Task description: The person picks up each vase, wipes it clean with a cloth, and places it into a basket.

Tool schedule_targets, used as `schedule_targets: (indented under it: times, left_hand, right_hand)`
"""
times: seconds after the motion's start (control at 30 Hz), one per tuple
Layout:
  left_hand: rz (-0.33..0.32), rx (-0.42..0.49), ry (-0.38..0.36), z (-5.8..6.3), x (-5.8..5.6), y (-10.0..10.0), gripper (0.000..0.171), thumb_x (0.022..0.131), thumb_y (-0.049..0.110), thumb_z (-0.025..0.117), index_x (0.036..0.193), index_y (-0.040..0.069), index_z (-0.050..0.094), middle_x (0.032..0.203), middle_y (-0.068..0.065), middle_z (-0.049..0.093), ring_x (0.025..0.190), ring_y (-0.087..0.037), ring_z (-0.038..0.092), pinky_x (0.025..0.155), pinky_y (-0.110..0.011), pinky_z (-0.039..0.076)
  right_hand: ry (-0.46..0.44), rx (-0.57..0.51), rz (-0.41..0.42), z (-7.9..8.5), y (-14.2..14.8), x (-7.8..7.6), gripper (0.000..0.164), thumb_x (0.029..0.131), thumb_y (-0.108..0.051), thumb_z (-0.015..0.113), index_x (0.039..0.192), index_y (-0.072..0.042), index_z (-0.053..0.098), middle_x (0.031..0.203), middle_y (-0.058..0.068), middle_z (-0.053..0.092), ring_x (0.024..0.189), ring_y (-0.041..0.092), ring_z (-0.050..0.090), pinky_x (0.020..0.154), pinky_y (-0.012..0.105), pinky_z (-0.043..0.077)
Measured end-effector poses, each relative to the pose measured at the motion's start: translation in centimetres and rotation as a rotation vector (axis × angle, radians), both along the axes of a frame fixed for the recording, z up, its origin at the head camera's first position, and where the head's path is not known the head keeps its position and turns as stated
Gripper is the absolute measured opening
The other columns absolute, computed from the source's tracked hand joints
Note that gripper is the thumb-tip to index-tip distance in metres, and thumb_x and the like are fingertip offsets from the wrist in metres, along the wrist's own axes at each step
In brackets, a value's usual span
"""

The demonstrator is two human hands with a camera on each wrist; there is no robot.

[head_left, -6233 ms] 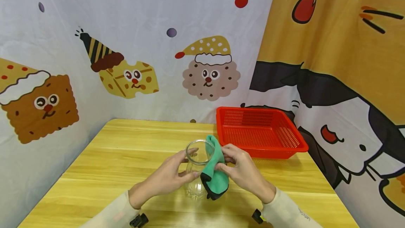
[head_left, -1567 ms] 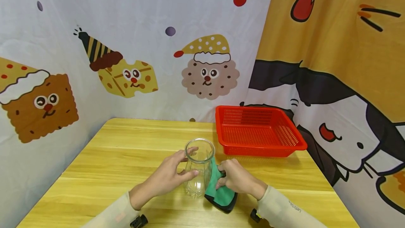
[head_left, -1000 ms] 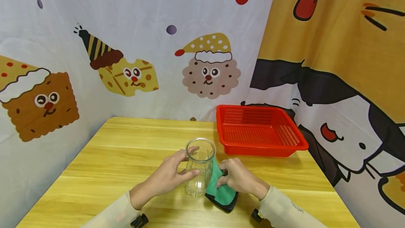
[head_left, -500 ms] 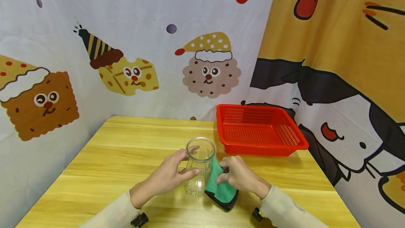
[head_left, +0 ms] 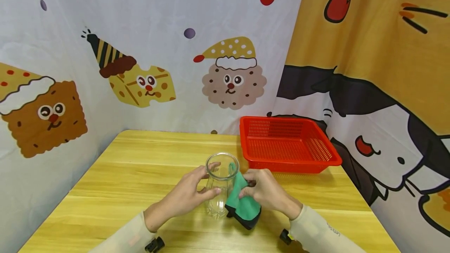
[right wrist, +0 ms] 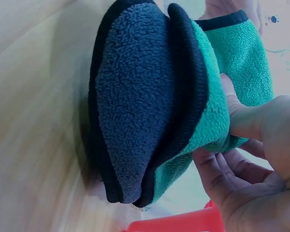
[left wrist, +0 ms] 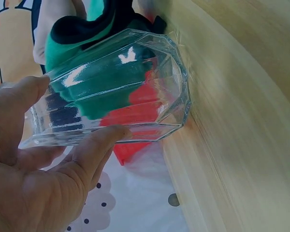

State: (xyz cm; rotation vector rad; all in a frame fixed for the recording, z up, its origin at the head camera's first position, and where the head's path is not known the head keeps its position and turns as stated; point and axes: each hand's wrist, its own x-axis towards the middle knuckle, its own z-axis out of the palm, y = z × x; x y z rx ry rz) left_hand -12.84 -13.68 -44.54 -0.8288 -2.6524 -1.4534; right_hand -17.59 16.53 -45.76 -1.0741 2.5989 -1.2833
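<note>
A clear glass jar with a round rim and a faceted lower body stands upright near the table's middle. My left hand grips its left side, thumb in front and fingers behind. In my right hand is a bunched green towel with a dark grey reverse and black edging, pinched between thumb and fingers. The towel lies along the jar's right side, its top just below the rim. Through the glass in the left wrist view, green towel shows behind. Folds of the towel fill the right wrist view.
A red perforated plastic basket sits at the back right of the wooden table, beyond my right hand. Cartoon-printed curtains hang right behind the table and along its sides.
Over the last half second, my right hand has raised the towel slightly along the jar; it was higher, at the rim, six seconds ago. My left hand keeps its grip and the jar stays put.
</note>
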Motion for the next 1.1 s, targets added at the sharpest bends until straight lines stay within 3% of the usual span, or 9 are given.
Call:
schedule_targets:
  times: [0.2, 0.37, 0.6, 0.67, 1.1]
  left_hand:
    - [0.000, 0.004, 0.001, 0.0, 0.0, 0.0, 0.073, 0.112, 0.033, 0.082, 0.173, 0.008, 0.052, 0.157, -0.023, 0.070, 0.142, -0.053, 0.071, 0.099, -0.035, 0.075]
    - [0.003, 0.003, -0.001, -0.1, -0.1, 0.0, 0.072, 0.112, 0.033, 0.082, 0.173, 0.009, 0.052, 0.157, -0.023, 0.070, 0.142, -0.053, 0.071, 0.099, -0.037, 0.075]
    - [0.013, -0.020, 0.039, -0.2, -0.1, 0.0, 0.071, 0.112, 0.034, 0.082, 0.173, 0.013, 0.053, 0.156, -0.020, 0.072, 0.142, -0.048, 0.073, 0.109, -0.058, 0.072]
    - [0.012, -0.024, 0.048, -0.2, -0.2, 0.0, 0.070, 0.112, 0.035, 0.082, 0.173, 0.014, 0.053, 0.155, -0.019, 0.073, 0.141, -0.047, 0.074, 0.111, -0.059, 0.071]
    - [0.005, -0.038, 0.073, -0.1, -0.3, 0.0, 0.070, 0.113, 0.035, 0.081, 0.172, 0.012, 0.053, 0.152, -0.018, 0.075, 0.143, -0.043, 0.073, 0.119, -0.061, 0.067]
  right_hand:
    - [0.015, -0.052, -0.006, 0.5, -0.2, 0.1, 0.021, 0.092, -0.002, 0.097, 0.106, -0.017, 0.090, 0.098, -0.003, 0.081, 0.082, 0.001, 0.074, 0.073, 0.025, 0.072]
    - [0.043, -0.076, -0.014, 0.8, -0.3, 0.2, 0.022, 0.092, -0.003, 0.097, 0.106, -0.017, 0.091, 0.097, -0.004, 0.081, 0.083, 0.002, 0.073, 0.074, 0.026, 0.073]
    - [0.064, -0.140, -0.035, 1.6, -0.6, 0.1, 0.024, 0.091, 0.001, 0.098, 0.107, -0.016, 0.091, 0.100, -0.001, 0.084, 0.086, 0.005, 0.076, 0.076, 0.030, 0.075]
    - [0.063, -0.159, -0.038, 1.8, -0.7, 0.2, 0.025, 0.091, 0.002, 0.097, 0.108, -0.015, 0.091, 0.102, 0.001, 0.085, 0.089, 0.006, 0.078, 0.078, 0.030, 0.076]
    - [-0.022, -0.238, -0.063, 2.3, -0.8, 0.3, 0.026, 0.096, 0.003, 0.092, 0.117, -0.013, 0.090, 0.109, 0.006, 0.087, 0.093, 0.012, 0.086, 0.079, 0.032, 0.077]
